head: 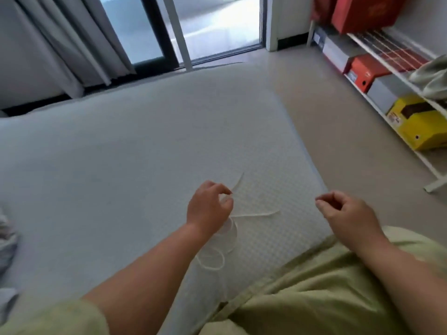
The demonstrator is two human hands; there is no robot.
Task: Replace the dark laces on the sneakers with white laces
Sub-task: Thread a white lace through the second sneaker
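White laces (256,215) lie in loose loops and strands on the pale mattress (121,153) in front of me. My left hand (208,209) hovers over them, its fingertips pinching one strand that runs up and away to the right. My right hand (348,213) is raised beside the mattress edge, apart from the laces. Its fingers are curled toward the thumb and I see nothing between them. No sneakers with dark laces are in view on the mattress.
A white shoe rack (396,76) stands along the right wall with an orange box (365,73), a yellow box (420,122), a red box (362,10) and pale shoes (430,78). Beige floor lies between it and the mattress. Curtains and a glass door are behind.
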